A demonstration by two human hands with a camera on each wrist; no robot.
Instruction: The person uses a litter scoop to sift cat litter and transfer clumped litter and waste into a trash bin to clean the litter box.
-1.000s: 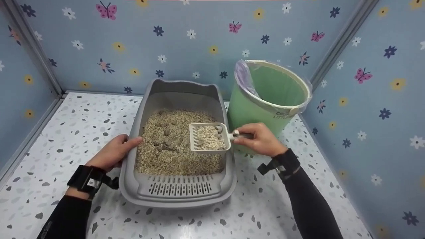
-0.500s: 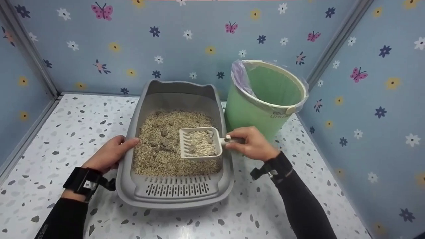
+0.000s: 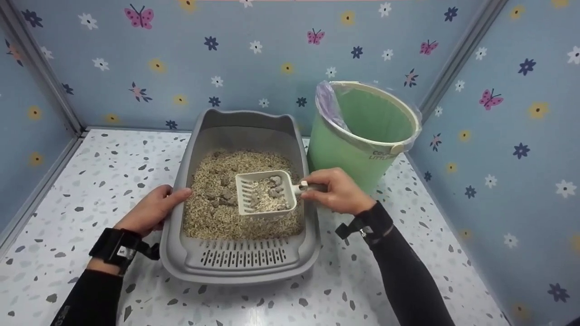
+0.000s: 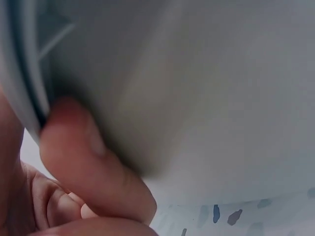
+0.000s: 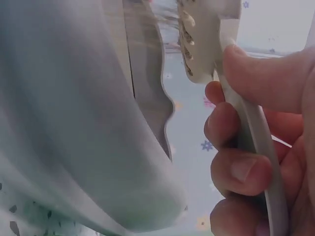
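My left hand (image 3: 149, 208) grips the left rim of a grey litter box (image 3: 240, 274), thumb on top. In the left wrist view, a finger (image 4: 93, 162) curls beneath that rim. With curled fingers, my right hand (image 3: 337, 192) holds the handle of a pale slotted litter scoop (image 3: 247, 199) above the litter. Round clumps (image 3: 275, 181) and some loose litter lie in the scoop. More dark clumps (image 3: 224, 197) sit on the pellet litter (image 3: 217, 222) left of it. The right wrist view shows blurred grains falling from the scoop's slots (image 5: 187, 39).
A green bin (image 3: 344, 156) lined with a thin bag (image 3: 331, 104) stands right of the litter box, behind my right hand. Flower-patterned panels (image 3: 253, 27) enclose the back and both sides. The speckled surface (image 3: 127, 172) extends around the box.
My right hand has shifted the scoop left over the litter. Less loose litter is in the scoop, and its slots and clumps show more. My left hand stays on the rim.
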